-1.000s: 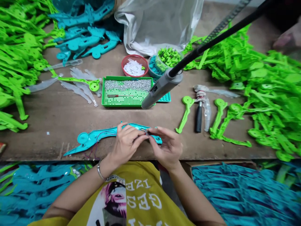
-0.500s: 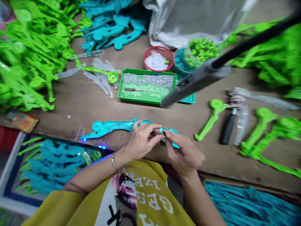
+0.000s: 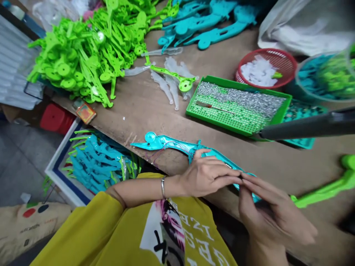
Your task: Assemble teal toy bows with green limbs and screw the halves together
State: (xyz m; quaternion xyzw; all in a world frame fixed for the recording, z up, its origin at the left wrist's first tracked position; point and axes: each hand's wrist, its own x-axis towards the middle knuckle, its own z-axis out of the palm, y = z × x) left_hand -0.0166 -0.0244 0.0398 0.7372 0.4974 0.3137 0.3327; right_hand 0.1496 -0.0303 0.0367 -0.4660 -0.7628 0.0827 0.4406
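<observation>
A turquoise plastic shell part (image 3: 177, 145), long and curved with a round disc near its left end, lies on the bench with its hollow side up. Thin wires (image 3: 162, 149) run along it and hang off its near edge. My left hand (image 3: 205, 175) rests over the middle of the shell, fingers pressed together and pointing right. From the right, my right hand (image 3: 274, 208) meets it at the fingertips above the shell's right end. Something small and dark is pinched there, mostly hidden by the fingers.
A green perforated tray (image 3: 222, 127) carries small silver pieces and a screwdriver (image 3: 212, 106). Behind it stand a red basket (image 3: 287, 66) with white pieces and a tub (image 3: 307, 94). Green parts (image 3: 83, 62) are heaped at left. A dark rod (image 3: 299, 127) juts in from the right.
The view has swung left, so the bench items sit further right. Blue lights glowing on the shell and wires earlier no longer show lit. Both hands stay together at the shell's right end.
</observation>
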